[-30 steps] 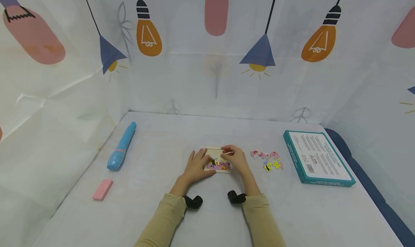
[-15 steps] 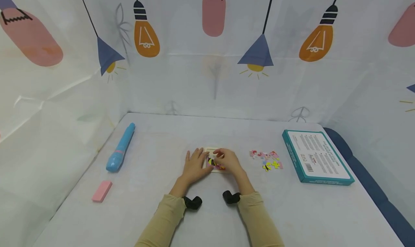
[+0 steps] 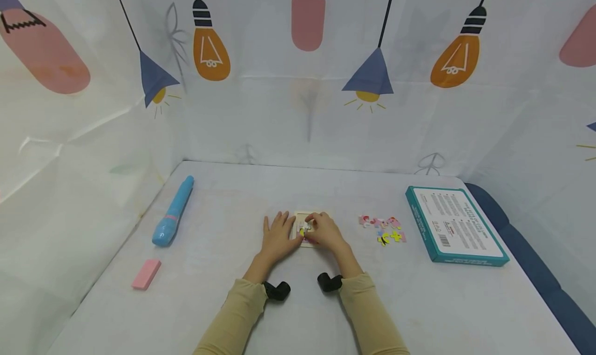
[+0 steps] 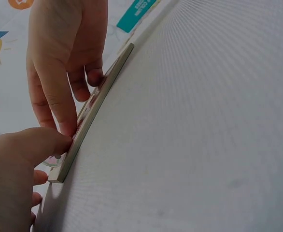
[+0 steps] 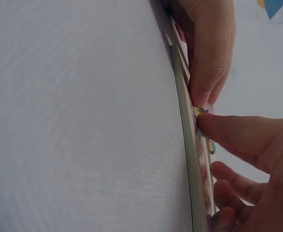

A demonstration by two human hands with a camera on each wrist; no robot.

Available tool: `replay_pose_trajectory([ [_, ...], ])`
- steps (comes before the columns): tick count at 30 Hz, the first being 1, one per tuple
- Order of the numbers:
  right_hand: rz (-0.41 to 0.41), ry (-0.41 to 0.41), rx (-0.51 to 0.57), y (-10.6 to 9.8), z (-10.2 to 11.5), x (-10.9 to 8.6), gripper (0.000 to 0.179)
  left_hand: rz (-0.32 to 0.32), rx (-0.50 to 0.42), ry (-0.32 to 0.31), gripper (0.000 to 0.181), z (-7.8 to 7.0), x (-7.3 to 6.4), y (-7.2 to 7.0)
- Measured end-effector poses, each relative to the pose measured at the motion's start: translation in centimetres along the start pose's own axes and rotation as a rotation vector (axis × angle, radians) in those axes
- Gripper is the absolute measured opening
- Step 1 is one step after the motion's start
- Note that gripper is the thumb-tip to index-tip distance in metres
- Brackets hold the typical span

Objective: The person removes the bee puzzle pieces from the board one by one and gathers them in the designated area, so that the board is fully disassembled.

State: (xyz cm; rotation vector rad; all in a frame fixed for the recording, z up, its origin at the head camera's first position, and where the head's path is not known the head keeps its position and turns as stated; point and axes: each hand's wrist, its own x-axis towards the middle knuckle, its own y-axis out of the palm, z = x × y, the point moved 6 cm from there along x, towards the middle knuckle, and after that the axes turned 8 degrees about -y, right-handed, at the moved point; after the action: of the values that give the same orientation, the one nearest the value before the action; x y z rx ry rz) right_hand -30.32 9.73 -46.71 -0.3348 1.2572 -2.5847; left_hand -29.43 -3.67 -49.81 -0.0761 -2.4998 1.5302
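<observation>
A small wooden puzzle board (image 4: 91,115) with printed pieces lies on the table between both hands. My left hand (image 3: 278,239) rests at its left side, fingers spread and straight, with the thumb pressing the board near its left edge. My right hand (image 3: 327,233) is over the board, thumb and index finger pinching a small puzzle piece (image 5: 212,146) that is mostly hidden; its other fingers are curled. In the right wrist view the two thumb tips are close together at a yellow patch (image 5: 200,111) of the picture on the board.
Loose puzzle pieces (image 3: 384,230) lie right of the board. A teal box (image 3: 458,225) lies farther right. On the left are a blue microphone-shaped object (image 3: 173,212) and a pink block (image 3: 146,274). A printed white curtain (image 3: 279,122) hangs behind the white table (image 3: 223,200).
My right hand has moved left over the board, its fingertips now close to my left thumb. My left hand has stayed by the board, its thumb still on it.
</observation>
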Motion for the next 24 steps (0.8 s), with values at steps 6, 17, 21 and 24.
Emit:
replay_pose_trajectory([
  [6, -0.024, 0.002, 0.13, 0.0, 0.1, 0.2, 0.022, 0.0, -0.016, 0.005, 0.062, -0.1, -0.1, -0.2],
  [17, -0.195, 0.043, 0.281, -2.1, -0.8, -0.7, 0.011, 0.015, -0.015, -0.006, 0.06, -0.4, -0.2, -0.2],
  [21, -0.208, 0.146, 0.338, -3.2, -2.4, -1.1, 0.015, 0.02, 0.003, -0.007, 0.062, -0.4, -0.1, -0.1],
  [24, -0.2, 0.208, 0.363, -3.9, -3.8, -1.6, 0.018, 0.017, 0.004, -0.003, 0.063, -0.4, -0.1, -0.3],
])
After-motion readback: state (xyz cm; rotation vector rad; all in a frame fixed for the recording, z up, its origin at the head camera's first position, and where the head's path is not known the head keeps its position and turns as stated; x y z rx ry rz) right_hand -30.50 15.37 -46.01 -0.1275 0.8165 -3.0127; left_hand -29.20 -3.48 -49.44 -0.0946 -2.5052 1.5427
